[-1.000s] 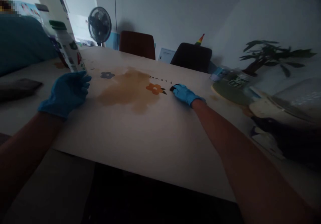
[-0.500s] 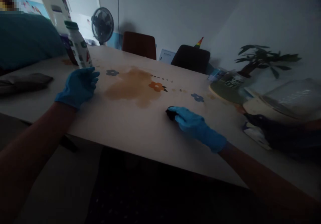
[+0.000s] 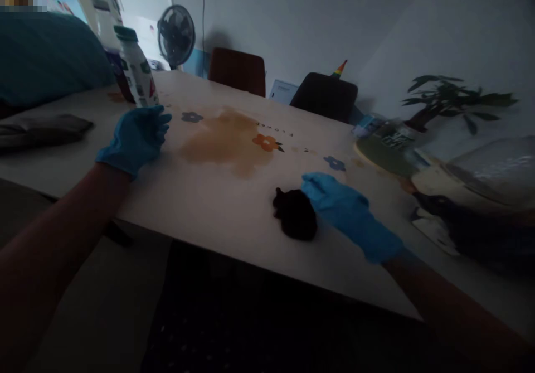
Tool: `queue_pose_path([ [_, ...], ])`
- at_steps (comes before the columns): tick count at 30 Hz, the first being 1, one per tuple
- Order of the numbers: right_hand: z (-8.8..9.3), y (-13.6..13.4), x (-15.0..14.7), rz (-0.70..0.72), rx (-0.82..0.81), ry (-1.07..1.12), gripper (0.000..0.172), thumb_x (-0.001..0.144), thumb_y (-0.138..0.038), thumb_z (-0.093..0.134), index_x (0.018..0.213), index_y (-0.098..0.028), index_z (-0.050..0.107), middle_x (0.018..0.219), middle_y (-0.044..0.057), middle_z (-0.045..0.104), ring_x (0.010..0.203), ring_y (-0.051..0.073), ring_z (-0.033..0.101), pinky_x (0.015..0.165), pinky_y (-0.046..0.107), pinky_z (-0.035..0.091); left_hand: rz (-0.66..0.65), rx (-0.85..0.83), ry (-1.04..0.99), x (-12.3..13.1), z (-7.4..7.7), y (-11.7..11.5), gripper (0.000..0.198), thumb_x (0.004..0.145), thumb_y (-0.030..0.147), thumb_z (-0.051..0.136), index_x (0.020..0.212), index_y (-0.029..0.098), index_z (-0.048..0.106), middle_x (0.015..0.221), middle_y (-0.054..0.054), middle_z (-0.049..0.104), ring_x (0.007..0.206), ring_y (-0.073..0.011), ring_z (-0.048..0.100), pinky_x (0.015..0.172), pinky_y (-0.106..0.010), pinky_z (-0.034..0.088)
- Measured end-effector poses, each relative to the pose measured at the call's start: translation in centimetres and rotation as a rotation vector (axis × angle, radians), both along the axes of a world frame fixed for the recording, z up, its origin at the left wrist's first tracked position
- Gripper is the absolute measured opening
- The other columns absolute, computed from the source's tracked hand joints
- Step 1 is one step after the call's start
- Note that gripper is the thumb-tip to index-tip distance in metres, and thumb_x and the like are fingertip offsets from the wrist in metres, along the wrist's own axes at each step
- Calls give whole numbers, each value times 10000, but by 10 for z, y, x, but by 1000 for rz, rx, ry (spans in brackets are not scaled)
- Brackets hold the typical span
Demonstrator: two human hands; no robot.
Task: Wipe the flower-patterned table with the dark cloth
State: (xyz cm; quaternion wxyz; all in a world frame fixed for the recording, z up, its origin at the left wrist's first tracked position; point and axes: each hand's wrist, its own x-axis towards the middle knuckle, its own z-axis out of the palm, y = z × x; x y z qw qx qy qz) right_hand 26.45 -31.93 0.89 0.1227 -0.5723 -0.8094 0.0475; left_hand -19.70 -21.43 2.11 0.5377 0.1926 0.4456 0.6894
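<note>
Lying flat on the pale table (image 3: 200,203), a dark, ragged-edged wad (image 3: 296,214) sits nearer the wearer than the orange flower print (image 3: 266,143) and slightly to its right. The right hand (image 3: 336,199), in a blue glove, is farther right of that print, its fingers loosely bent at the edge of the wad; whether they touch or pinch it I cannot tell. Well to the left of the print is the left hand (image 3: 136,139), gloved in the same blue, with fingers half curled and no object visible in them. A white bottle with a green cap (image 3: 137,72) stands left of the print and beyond it, close behind the left fingertips; contact is unclear. A tan blotch (image 3: 225,144) spreads just left of the print, and a grey cloth (image 3: 44,129) lies at its far left. Well to its right are a green round mat (image 3: 384,154) and a potted plant (image 3: 434,108); a brown chair (image 3: 237,72) and a standing fan (image 3: 176,35) are beyond it, to the left.
</note>
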Motion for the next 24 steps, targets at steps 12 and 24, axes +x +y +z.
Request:
queue_pose_path([
  [12,-37,-32,-87,340,-1,-12,640,1208,-533,514,1719,-161,614,1786,201,518,1703,512,377,1379,779,357,27,-44,22,13,14,-12,255,1093,128,475,946,142,683,700,-36,703,505,-99,555,404,-168,382],
  [24,-45,-71,-54,245,47,-97,632,1237,-433,480,1805,-157,487,1846,149,440,1752,433,285,1410,677,343,7,-61,97,5,7,-6,159,1010,131,517,967,170,665,736,-18,684,502,-100,500,389,-159,390],
])
